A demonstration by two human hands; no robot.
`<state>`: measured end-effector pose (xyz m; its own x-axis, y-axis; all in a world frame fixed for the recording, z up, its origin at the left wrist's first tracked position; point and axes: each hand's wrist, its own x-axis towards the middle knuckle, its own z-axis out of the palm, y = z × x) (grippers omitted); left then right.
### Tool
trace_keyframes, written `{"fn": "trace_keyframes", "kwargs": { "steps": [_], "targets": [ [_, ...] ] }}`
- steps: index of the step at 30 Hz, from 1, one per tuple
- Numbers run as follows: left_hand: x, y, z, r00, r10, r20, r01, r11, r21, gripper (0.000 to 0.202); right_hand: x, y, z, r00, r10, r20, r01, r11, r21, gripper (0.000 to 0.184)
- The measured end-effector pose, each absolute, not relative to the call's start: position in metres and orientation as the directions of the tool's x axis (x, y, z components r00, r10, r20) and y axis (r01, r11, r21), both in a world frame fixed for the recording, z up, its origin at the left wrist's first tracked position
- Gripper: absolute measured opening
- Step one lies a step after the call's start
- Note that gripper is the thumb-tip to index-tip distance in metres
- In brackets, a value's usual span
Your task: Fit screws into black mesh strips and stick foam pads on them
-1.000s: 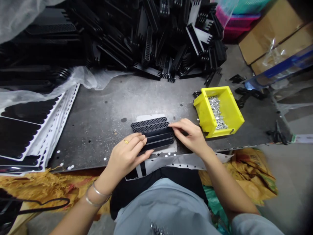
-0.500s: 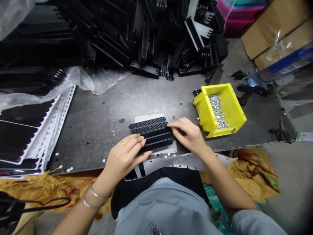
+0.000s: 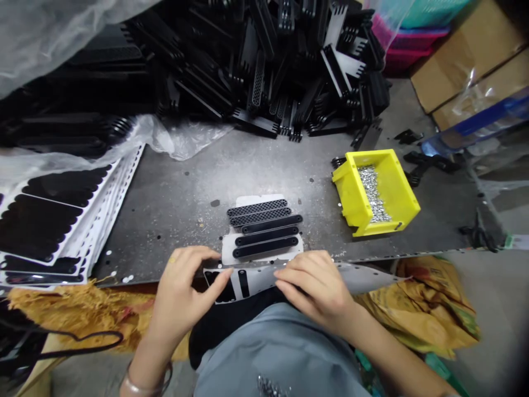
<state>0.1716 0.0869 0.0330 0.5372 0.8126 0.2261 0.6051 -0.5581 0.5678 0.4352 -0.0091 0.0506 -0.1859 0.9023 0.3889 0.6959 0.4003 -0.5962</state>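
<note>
A white sheet with black strip-shaped stickers [image 3: 243,283] lies along the table's front edge, over the lap. My left hand [image 3: 184,286] is at its left end, thumb and fingers apart, the thumb over the sheet. My right hand [image 3: 316,284] is at the sheet's middle, its fingertips and thumb closed at the sheet and hiding part of it. Just beyond the hands, several narrow black bars with rounded ends [image 3: 266,238] lie side by side on a white pad [image 3: 228,248]. The two farthest bars [image 3: 260,213] show a lattice face; the nearer ones look smooth.
A yellow bin [image 3: 407,204] of small shiny metal parts stands to the right. Black plastic parts [image 3: 256,82] are heaped at the back. More sticker sheets [image 3: 99,220] are stacked at left, partly under clear plastic [image 3: 165,138]. Scissors [image 3: 479,234] lie far right.
Both hands have let go of the black bars and come back toward the body, to the sticker sheet. The nearer bars now lie uncovered. The camera view has shifted slightly.
</note>
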Motion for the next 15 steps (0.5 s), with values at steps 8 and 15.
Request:
{"fn": "trace_keyframes", "kwargs": {
  "steps": [8, 15],
  "targets": [
    [0.190, 0.055, 0.034, 0.503, 0.864, 0.005, 0.380, -0.226, 0.897, 0.017, 0.398, -0.003, 0.027, -0.242, 0.861, 0.448, 0.638, 0.489, -0.595, 0.036],
    [0.192, 0.047, 0.021, 0.400, 0.916, 0.005, 0.381, -0.171, 0.909, 0.022, 0.417, -0.027, 0.022, -0.171, 0.922, 0.347, 0.396, 0.387, -0.833, 0.015]
  ]
}}
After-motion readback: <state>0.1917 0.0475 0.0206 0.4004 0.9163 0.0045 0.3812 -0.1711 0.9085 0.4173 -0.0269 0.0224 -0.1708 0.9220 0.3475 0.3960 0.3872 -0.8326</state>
